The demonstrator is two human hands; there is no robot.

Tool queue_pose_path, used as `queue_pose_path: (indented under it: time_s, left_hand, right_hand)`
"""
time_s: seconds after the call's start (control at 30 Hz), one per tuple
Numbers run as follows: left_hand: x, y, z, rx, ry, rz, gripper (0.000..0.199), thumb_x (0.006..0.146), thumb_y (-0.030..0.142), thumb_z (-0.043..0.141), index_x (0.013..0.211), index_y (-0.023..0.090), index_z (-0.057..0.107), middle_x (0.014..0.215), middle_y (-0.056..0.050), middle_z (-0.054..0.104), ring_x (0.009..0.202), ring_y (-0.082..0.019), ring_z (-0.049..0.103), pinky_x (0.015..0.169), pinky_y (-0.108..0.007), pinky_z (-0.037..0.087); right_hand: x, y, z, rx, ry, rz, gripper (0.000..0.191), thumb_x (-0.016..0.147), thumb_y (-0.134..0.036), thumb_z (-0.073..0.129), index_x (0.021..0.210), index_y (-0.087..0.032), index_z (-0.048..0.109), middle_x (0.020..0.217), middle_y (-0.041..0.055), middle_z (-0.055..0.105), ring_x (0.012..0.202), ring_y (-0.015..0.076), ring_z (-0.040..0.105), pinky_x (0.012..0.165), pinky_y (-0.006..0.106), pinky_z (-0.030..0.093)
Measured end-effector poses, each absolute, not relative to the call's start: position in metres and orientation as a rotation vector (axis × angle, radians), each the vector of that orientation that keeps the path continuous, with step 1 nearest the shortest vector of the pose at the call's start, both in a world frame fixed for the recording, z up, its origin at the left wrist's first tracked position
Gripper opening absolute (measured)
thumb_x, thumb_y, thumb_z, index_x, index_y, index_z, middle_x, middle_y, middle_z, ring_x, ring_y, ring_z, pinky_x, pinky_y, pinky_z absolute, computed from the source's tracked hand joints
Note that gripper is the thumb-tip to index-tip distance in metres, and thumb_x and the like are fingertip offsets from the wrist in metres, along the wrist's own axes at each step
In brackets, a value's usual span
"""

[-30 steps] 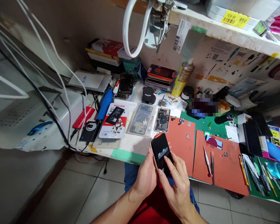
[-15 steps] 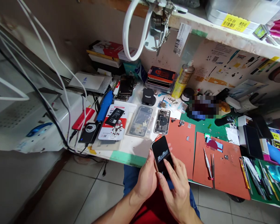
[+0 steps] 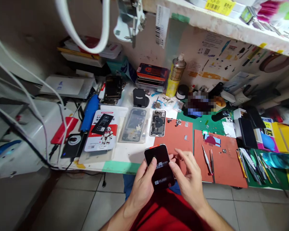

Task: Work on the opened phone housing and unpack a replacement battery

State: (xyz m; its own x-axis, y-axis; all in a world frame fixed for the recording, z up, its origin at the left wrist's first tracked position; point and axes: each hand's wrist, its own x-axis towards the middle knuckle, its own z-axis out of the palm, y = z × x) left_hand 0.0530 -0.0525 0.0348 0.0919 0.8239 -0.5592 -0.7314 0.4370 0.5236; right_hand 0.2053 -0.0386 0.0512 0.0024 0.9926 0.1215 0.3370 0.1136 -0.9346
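Observation:
A dark phone screen with an orange-red strip along its top edge is held over the person's lap. My left hand grips it from the left, the thumb lying on the glass. Beside its right edge is my right hand, its fingers apart and the thumb at the edge; nothing is held in it. Beyond the hands, an opened phone body with bare internals lies at the orange mat's corner. To its left sit a bagged phone frame and a black battery on a white-and-red card.
On the right orange mat lie a screwdriver and tweezers. More tools stretch along the right edge. A spray can stands at the back. White cables hang at the left, and a shelf overhangs the bench.
The view has shifted right. My left thumb has moved onto the glass, while my right hand has drawn back from the front of the screen to its right edge, fingers spread.

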Motion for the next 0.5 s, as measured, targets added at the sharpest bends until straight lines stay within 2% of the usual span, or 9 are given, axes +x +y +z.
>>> queue_pose_path:
  time_s: [0.13,0.23,0.4,0.5]
  left_hand:
    - [0.051,-0.061,0.022,0.184,1.027,1.151,0.062,0.092,0.053,0.083,0.143,0.020,0.069,0.133,-0.015,0.079,0.131,-0.037,0.071,0.115,-0.052,0.056]
    - [0.052,-0.067,0.013,0.237,1.071,1.139,0.057,0.093,0.053,0.081,0.139,0.019,0.072,0.135,-0.014,0.078,0.132,-0.036,0.070,0.115,-0.048,0.056]
    - [0.055,-0.065,0.019,0.310,1.054,1.128,0.055,0.090,0.047,0.086,0.136,0.018,0.074,0.135,-0.014,0.078,0.134,-0.039,0.068,0.115,-0.049,0.055]
    - [0.054,-0.055,0.031,0.193,1.092,1.208,0.050,0.086,0.047,0.089,0.126,0.019,0.076,0.124,-0.013,0.082,0.130,-0.040,0.071,0.112,-0.051,0.058]
  right_hand:
    - [0.201,-0.016,0.062,-1.332,-1.403,1.253,0.024,0.097,-0.045,0.078,0.113,-0.027,0.083,0.096,0.0040,0.065,0.083,0.0177,0.063,0.072,0.031,0.056]
    - [0.195,-0.011,0.065,-1.355,-1.327,1.291,0.025,0.095,-0.048,0.079,0.095,-0.025,0.086,0.084,0.0017,0.063,0.074,0.0148,0.056,0.065,0.027,0.049]
    - [0.191,-0.014,0.066,-1.414,-1.260,1.238,0.027,0.096,-0.049,0.079,0.092,-0.024,0.086,0.080,0.0011,0.064,0.072,0.0147,0.056,0.065,0.027,0.048]
    - [0.196,-0.026,0.065,-1.393,-1.182,1.271,0.029,0.099,-0.050,0.074,0.106,-0.023,0.083,0.092,0.0041,0.071,0.084,0.0178,0.065,0.076,0.029,0.055]
